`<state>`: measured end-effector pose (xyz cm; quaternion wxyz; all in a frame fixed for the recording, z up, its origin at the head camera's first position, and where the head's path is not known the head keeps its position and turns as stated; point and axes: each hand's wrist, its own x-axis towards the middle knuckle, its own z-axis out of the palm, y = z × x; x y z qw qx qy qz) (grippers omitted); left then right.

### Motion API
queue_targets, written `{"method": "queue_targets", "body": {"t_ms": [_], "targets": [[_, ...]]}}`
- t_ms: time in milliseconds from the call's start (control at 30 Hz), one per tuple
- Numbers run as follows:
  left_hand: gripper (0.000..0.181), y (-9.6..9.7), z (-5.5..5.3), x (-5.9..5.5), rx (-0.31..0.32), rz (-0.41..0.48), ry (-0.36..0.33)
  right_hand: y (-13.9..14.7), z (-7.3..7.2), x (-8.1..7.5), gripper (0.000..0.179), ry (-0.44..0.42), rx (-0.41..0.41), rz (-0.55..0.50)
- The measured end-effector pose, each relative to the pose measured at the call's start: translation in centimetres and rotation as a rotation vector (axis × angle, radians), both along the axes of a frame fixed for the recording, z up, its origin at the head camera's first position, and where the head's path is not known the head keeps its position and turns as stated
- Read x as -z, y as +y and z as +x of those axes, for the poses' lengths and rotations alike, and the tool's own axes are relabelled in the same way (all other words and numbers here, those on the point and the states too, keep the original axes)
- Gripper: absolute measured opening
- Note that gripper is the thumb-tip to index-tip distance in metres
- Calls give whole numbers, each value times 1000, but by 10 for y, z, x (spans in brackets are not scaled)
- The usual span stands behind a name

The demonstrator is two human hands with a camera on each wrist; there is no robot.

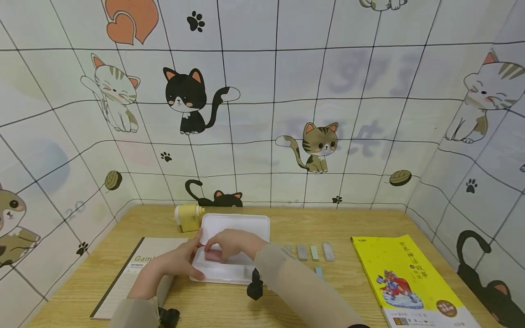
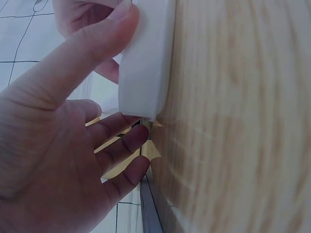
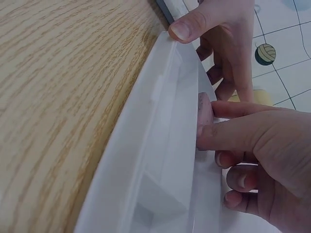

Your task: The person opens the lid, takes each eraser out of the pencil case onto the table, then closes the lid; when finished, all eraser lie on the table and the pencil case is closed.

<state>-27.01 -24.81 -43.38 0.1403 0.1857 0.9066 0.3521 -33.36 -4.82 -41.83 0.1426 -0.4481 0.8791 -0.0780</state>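
Observation:
A white plastic case (image 1: 223, 276) lies on the wooden table with its lid (image 1: 238, 222) raised at the back. At its left end my left hand (image 1: 174, 263) holds it, thumb on the front corner and forefinger by the back corner; the left wrist view shows that thumb (image 2: 112, 36) against the front wall. Inside the case's left part, my right hand (image 1: 234, 243) pinches a small pink eraser-like block (image 3: 205, 112) between thumb and forefinger. The right wrist view shows its other fingers curled beneath, close to the lid.
Right of the case lie several small grey, green and blue blocks (image 1: 302, 252). A notebook (image 1: 123, 287) lies at the left, partly under my left forearm. A yellow crank sharpener (image 1: 189, 218) stands behind the case. A yellow book (image 1: 404, 273) lies at the right.

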Motion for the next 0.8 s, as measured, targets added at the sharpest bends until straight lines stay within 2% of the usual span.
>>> {"method": "queue_targets", "body": {"t_ms": [200, 467, 800], "targets": [[129, -1, -2, 3, -12, 5, -13, 12, 1, -8, 34, -41, -6, -41], [129, -2, -2, 5, -16, 12, -19, 29, 3, -20, 35, -71, -8, -83], [129, 2, 1, 1, -40, 16, -34, 49, -1, -19, 36, -148, 75, -174]]}}
